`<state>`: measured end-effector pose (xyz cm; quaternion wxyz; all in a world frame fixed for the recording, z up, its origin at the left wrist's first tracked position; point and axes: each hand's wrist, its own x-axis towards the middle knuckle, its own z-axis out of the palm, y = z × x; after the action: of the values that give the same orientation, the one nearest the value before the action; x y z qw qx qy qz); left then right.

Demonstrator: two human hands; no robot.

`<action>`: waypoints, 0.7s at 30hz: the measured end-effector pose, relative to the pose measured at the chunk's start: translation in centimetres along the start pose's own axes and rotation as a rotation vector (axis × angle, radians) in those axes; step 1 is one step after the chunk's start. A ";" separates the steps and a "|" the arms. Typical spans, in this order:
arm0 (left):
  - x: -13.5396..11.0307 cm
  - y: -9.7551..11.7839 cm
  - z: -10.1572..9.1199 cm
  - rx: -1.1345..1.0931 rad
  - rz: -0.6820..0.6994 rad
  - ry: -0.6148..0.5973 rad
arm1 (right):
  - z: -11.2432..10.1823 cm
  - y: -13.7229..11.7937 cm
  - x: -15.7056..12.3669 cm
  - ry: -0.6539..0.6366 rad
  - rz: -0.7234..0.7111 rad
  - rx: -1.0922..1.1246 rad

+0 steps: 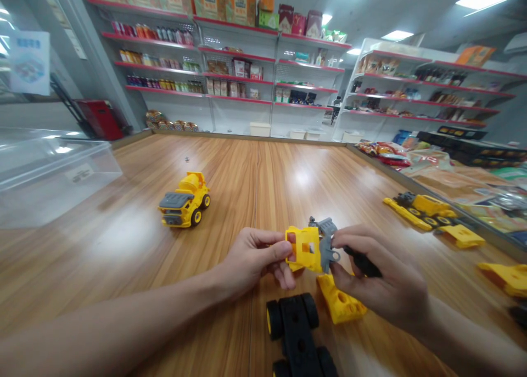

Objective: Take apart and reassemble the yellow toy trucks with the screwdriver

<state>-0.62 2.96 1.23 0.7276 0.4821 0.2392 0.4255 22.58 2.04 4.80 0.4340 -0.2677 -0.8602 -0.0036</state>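
A yellow toy truck cab [303, 244] is pinched between the thumb and fingers of my left hand [257, 253]. Against the cab's right side sits a grey toy part [327, 248] with a small ring, gripped at its edge by my right hand [382, 278]. Something black [363, 262] shows within my right hand, mostly hidden by the fingers. Below the hands, a black wheeled toy chassis [297, 330] lies on the table. Beside it, partly behind my right hand, is a yellow toy piece [341, 300] with holes.
An assembled yellow toy mixer truck [185, 200] stands left on the wooden table [230, 168]. More yellow toy parts [432, 209] lie at right, with a yellow piece [504, 278] nearer me. At far left is a clear plastic bin [61, 174]. Packaged goods [444, 168] fill the right side.
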 end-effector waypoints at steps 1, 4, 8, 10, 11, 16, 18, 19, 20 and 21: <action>0.0 0.0 -0.1 -0.018 -0.002 -0.005 | 0.0 -0.1 -0.1 0.002 0.024 -0.005; 0.0 -0.1 -0.1 -0.051 -0.014 -0.024 | 0.0 -0.2 -0.3 -0.012 0.075 -0.008; -0.2 -0.2 0.0 -0.035 -0.048 -0.072 | 0.3 -0.3 -0.2 -0.089 0.016 0.031; -0.3 -0.3 0.0 -0.011 -0.061 -0.093 | 0.5 -0.3 -0.1 -0.130 -0.018 0.047; -0.4 -0.3 0.0 0.001 -0.065 -0.103 | 0.7 -0.4 -0.1 -0.148 -0.029 0.047; -0.3 -0.5 0.2 0.062 -0.040 -0.109 | 1.2 -0.4 -0.2 -0.155 -0.007 0.063; -0.2 -0.6 0.3 0.081 0.002 -0.077 | 1.3 -0.3 -0.3 -0.125 0.003 0.084; -0.1 -0.6 0.4 0.088 0.027 -0.056 | 1.3 -0.4 -0.3 -0.112 0.011 0.092; -0.1 -0.7 0.4 0.095 0.052 -0.031 | 1.4 -0.4 -0.3 -0.101 0.022 0.099; 0.0 -0.6 0.4 0.106 0.082 -0.004 | 1.4 -0.4 -0.3 -0.087 0.035 0.101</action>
<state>-0.05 2.60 0.83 0.6834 0.5301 0.2402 0.4407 21.50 1.89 3.79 0.4090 -0.2603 -0.8726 0.0589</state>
